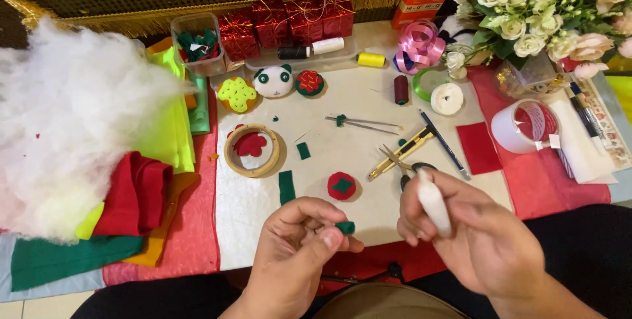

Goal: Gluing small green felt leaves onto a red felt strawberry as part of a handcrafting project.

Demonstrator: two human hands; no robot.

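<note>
Green felt bit (345, 227) sat pinched between thumb and forefinger of left hand (299, 246), low centre of view, just over the bench's (355, 141) near edge. Small, roughly rectangular; long axis ran about left-right, free end poking right toward the other hand. Left hand was closed narrow on it, remaining fingers curled in.

Right hand (471, 233) was wrapped around a white tube (434, 204), likely glue. Tube's long axis ran up and slightly left, tip at top, lower end buried in the palm. Tube tip and felt bit were near but apart.

On the bench just beyond the hands: red felt ball (342, 186) with a green patch on top, green felt strip (286, 186) lying lengthwise away from the person, smaller green scrap (303, 151). Tape ring (251, 150) held a red flower cutout. Scissors (398, 159) and a blue pen (444, 144) lay beside the right hand, tweezers (365, 123) further back.

Back row: yellow cupcake piece (237, 94), panda head (273, 81), red round piece (309, 83), thread spools (309, 48). White stuffing (72, 121) and a felt stack (141, 187) were piled left; flowers (540, 9) and a clear tape roll (525, 126) right.
</note>
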